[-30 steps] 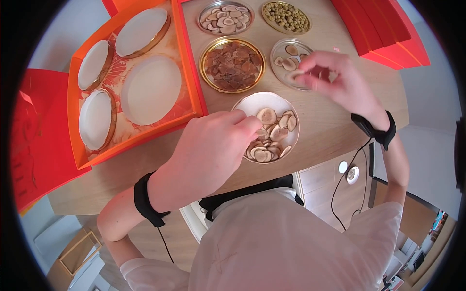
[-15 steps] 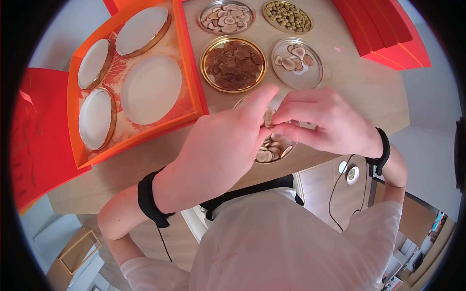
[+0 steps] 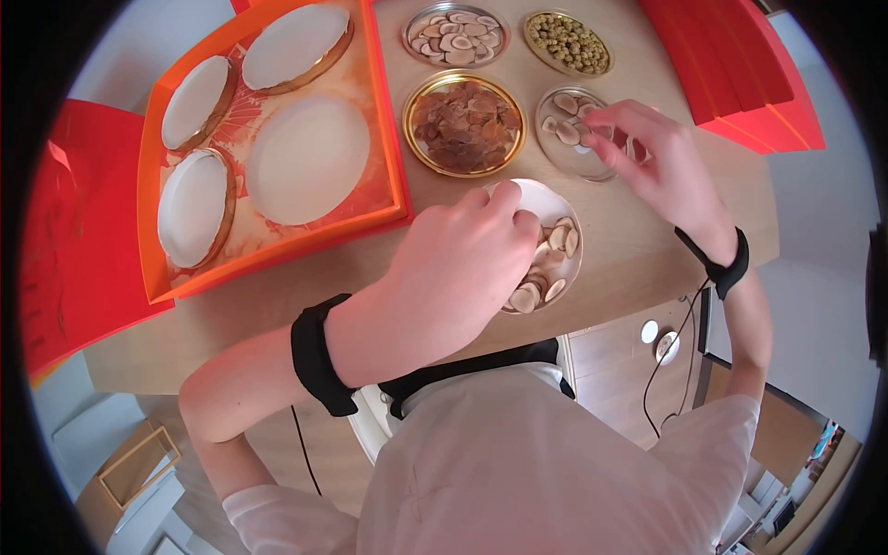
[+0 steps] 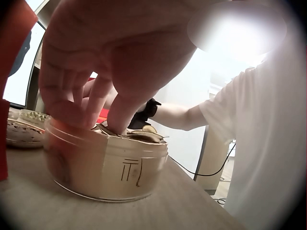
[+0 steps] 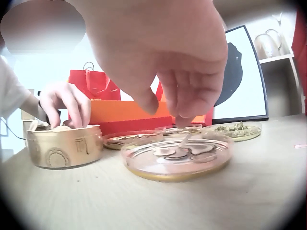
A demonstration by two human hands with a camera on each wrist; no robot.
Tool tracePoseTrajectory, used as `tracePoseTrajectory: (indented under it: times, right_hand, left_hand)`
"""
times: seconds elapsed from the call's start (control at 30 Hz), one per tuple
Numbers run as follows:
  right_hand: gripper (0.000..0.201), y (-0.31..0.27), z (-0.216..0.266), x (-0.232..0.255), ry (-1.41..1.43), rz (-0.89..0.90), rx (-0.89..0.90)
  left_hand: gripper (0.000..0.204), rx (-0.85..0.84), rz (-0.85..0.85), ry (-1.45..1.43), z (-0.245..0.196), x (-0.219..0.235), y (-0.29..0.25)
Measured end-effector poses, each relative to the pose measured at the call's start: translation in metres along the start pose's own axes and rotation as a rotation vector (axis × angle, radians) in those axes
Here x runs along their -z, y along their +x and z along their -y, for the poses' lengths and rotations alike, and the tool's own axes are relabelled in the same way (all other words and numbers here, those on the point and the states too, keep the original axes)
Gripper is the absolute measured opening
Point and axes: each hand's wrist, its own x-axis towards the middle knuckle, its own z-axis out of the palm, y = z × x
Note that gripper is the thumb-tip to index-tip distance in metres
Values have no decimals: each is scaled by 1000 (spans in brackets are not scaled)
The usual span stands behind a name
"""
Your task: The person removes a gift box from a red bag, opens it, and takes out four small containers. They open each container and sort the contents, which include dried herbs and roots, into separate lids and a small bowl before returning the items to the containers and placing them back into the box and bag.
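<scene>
My left hand [image 3: 453, 264] reaches down into a round tub [image 3: 541, 197] of pale, brown-edged dried slices [image 3: 558, 239]. In the left wrist view its thumb and fingers dip below the rim of the tub [image 4: 132, 167] among the slices; I cannot tell whether one is pinched there. My right hand [image 3: 661, 162] hovers over a shallow clear dish [image 3: 598, 168] holding several of the same slices. In the right wrist view its thumb stands apart from the fingers [image 5: 192, 98]. One slice [image 5: 184, 140] tilts up from the dish beneath those fingertips.
Beyond the tub are a gold-rimmed dish of brown flakes [image 3: 467, 125], a dish of pale slices [image 3: 456, 39] and a dish of greenish buds [image 3: 568, 43]. An orange box [image 3: 402, 176] with round white wells lies left. A red box [image 3: 731, 65] stands at the far right.
The right hand came from the dish to the left hand over the tub, then returned above the dish. The left hand has lowered its fingers into the tub. The dish gained slices.
</scene>
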Motion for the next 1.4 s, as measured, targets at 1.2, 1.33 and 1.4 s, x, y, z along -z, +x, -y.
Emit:
tracePoseTrajectory:
  times: [1.2, 1.33, 1.4]
  right_hand:
    - [14, 2, -14, 8, -42, -1, 80]
    - [17, 5, -28, 8, -77, 19, 17]
    - [18, 4, -23, 8, -94, 20, 106]
  left_hand:
    - [38, -116, -46, -270, 0, 9, -8]
    - [28, -195, -11, -290, 2, -3, -12]
    - [22, -205, -15, -287, 3, -6, -12]
